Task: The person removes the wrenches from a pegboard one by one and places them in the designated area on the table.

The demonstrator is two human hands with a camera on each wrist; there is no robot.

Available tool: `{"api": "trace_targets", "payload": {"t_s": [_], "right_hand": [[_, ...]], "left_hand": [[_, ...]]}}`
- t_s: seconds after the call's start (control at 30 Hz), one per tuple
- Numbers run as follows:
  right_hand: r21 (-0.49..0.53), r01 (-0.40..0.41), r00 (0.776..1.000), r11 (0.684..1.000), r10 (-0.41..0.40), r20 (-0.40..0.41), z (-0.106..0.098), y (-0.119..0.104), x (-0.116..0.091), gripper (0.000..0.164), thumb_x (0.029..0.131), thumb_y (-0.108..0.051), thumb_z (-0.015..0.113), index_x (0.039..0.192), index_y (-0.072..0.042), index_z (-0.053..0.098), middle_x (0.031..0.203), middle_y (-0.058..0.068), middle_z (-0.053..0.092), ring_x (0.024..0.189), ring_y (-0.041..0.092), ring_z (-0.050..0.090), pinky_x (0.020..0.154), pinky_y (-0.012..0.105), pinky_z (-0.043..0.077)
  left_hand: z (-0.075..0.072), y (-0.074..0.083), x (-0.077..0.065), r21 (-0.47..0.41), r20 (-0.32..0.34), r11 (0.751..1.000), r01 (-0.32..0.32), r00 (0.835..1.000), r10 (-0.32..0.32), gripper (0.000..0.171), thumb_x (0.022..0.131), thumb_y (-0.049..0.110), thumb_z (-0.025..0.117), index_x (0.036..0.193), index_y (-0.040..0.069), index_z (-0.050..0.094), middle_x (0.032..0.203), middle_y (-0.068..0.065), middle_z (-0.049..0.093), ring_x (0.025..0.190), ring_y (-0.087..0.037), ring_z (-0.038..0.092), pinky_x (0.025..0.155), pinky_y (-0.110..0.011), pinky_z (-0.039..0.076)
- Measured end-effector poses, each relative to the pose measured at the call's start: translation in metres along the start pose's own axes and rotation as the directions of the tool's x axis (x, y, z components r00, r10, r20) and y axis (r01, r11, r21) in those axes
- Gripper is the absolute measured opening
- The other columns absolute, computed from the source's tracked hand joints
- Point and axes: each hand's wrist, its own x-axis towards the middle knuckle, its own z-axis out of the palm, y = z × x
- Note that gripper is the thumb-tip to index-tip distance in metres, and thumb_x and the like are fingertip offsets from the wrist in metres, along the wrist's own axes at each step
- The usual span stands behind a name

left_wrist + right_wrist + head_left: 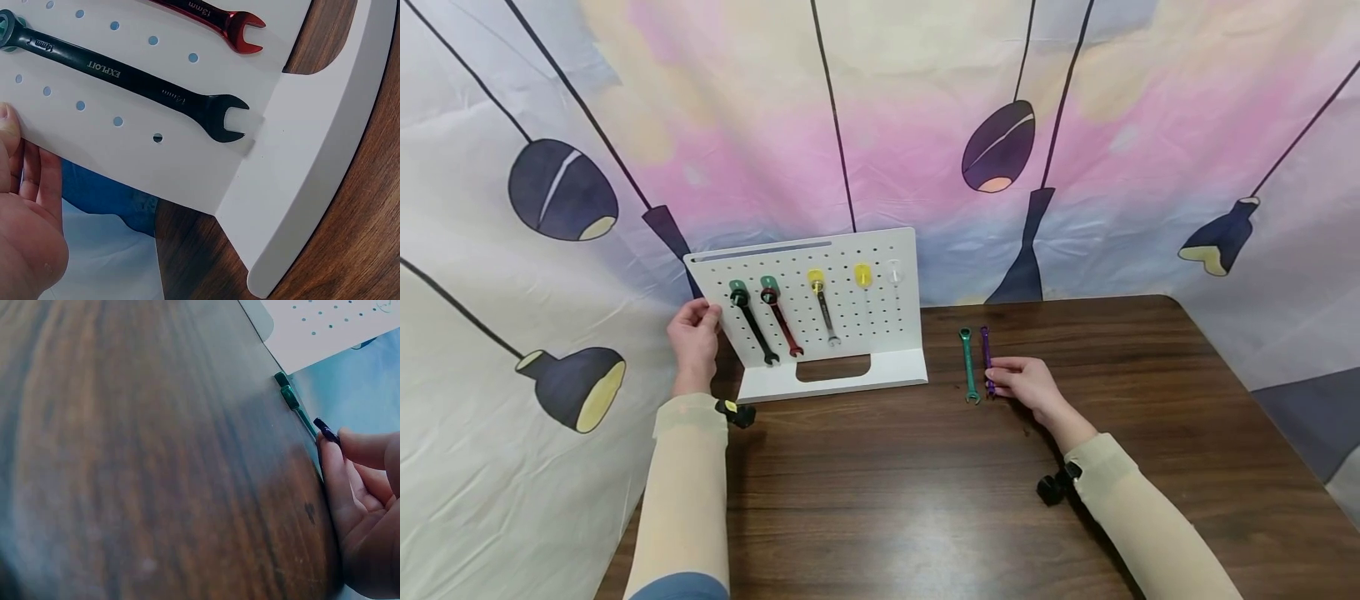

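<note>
My left hand [693, 343] grips the left edge of a white pegboard stand [895, 367], thumb on the front and fingers behind. On the board hang a black wrench [754, 327], a red wrench [783, 323] and a silver wrench [826, 312], each by its ring end on a coloured hook. To the right of them, a yellow hook [862, 275] and a clear hook [893, 271] carry nothing. Between thumb and fingers, my right hand [1028, 385] pinches a purple wrench [986, 346] near its lower end. Just left of it, a green wrench [968, 367] lies on the table.
The brown wooden table [880, 492] runs under everything. Behind it hangs a cloth backdrop [760, 150] with painted lamps, close to the board's back. A cut-out slot opens in the stand's base.
</note>
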Motion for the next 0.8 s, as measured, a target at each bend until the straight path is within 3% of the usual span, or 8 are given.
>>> {"api": "trace_targets", "payload": {"t_s": [0.8], "right_hand": [[-0.043, -0.045, 0.999, 0.998, 0.044, -0.021, 0.0029, -0.0045, 0.0029, 0.04, 0.104, -0.011, 0.072, 0.137, 0.011, 0.064, 0.119, 0.019, 0.076, 0.086, 0.006, 0.074, 0.077, 0.023, 0.062]], "left_hand": [[-0.0016, 0.0, -0.0014, 0.015, 0.002, 1.0, -0.019, 1.0, 0.019, 0.019, 0.099, -0.002, 0.074, 0.09, 0.014, 0.072, 0.077, 0.006, 0.058, 0.071, -0.007, 0.056, 0.066, -0.019, 0.054]]}}
